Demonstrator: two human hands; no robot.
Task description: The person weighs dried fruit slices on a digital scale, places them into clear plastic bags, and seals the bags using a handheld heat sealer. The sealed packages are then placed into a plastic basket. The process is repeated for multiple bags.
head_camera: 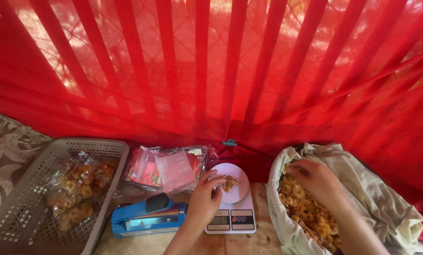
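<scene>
- While your left hand (204,200) rests at the near rim of the white plate (240,182), its fingers are curled lightly about a few banana chips (229,183) lying on that plate; whether they pinch a chip or only touch it, you cannot tell.
- The plate sits on a white digital scale (231,219), whose display faces you below the hand.
- Your right hand (315,180) is down in a pale cloth sack (376,198) full of the same chips, fingers bent and spread over the heap; what they have hold of is hidden under the palm.
- Just left of the scale lies a blue heat sealer (148,218), and behind it a stack of clear plastic bags (169,167).
- Farther left stands a grey perforated basket (18,203) holding filled chip packets (81,189).
- All of this rests on a worn, pale, stained surface (240,243), of which only a narrow strip shows.
- A patterned brown mat (6,151) lies at the far left.
- Behind everything hangs a red mesh curtain (230,66), with bars and bright daylight showing blurred through it.
- The basket, the sack and both your forearms are cut off by the lower edge.
</scene>
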